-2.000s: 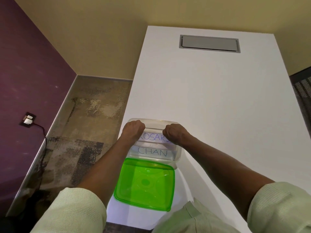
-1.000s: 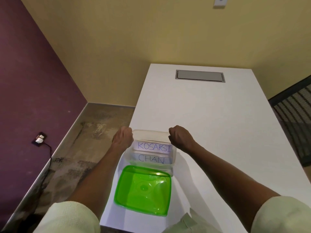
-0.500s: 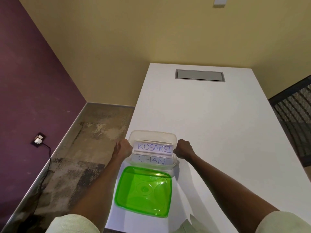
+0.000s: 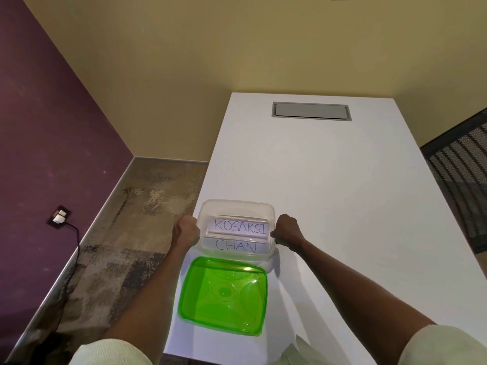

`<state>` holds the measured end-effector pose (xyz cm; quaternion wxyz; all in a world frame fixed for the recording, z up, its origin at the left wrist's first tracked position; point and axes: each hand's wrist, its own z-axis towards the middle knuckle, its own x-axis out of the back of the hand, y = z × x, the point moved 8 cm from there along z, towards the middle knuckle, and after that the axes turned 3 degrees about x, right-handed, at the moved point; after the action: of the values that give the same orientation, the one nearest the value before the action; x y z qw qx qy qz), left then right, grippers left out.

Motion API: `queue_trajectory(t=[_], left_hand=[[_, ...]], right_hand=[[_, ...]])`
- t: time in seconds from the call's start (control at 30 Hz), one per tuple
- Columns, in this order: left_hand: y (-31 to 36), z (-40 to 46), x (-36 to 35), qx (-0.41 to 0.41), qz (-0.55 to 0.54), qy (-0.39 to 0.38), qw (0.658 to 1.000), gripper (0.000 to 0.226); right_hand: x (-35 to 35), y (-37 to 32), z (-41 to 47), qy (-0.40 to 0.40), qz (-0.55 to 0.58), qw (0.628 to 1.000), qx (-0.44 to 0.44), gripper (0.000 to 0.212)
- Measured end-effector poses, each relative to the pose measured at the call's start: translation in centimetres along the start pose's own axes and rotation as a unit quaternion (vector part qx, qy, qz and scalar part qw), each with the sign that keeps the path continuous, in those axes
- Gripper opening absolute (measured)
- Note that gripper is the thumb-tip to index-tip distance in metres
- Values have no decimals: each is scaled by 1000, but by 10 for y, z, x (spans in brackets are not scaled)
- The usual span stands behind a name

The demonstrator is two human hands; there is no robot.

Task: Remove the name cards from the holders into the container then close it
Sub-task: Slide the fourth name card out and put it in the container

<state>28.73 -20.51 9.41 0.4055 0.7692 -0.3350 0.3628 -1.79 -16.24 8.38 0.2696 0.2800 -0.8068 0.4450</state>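
Observation:
A clear plastic container [image 4: 238, 206] stands near the left edge of the white table [image 4: 329, 185]. Inside it are two white name cards, one reading KOSAKSI [image 4: 239, 226] and, nearer me, one reading CHAN [image 4: 236, 245]. My left hand [image 4: 186, 231] is closed against the container's left side. My right hand [image 4: 287, 232] is closed against its right side. The green lid [image 4: 224, 292] lies flat on the table just in front of the container, apart from both hands.
A grey hatch [image 4: 311, 113] is set into the far end of the table. The table's left edge drops to a patterned floor [image 4: 126, 233]. A wall socket with a plug and cable [image 4: 60, 218] is on the purple wall at left. A dark mesh chair [image 4: 463, 175] stands at right.
Both hands came off the container's far rim and down to its left and right sides. The head tilted up, so more wall shows.

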Motion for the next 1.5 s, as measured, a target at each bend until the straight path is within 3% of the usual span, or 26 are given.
queue_trajectory(t=[0.37, 0.5, 1.0, 1.5], left_hand=[[39, -7, 5, -37, -40, 23, 998, 24], [87, -17, 5, -94, -29, 29, 995, 24], [246, -66, -59, -165, -45, -2, 985, 24], [309, -70, -124, -198, -28, -22, 980, 23]], right_hand=[[44, 12, 4, 22, 27, 999, 14, 5], [82, 29, 7, 59, 29, 998, 15, 30], [227, 135, 8, 147, 48, 988, -23, 24], [266, 204, 16, 150, 7, 987, -52, 39]])
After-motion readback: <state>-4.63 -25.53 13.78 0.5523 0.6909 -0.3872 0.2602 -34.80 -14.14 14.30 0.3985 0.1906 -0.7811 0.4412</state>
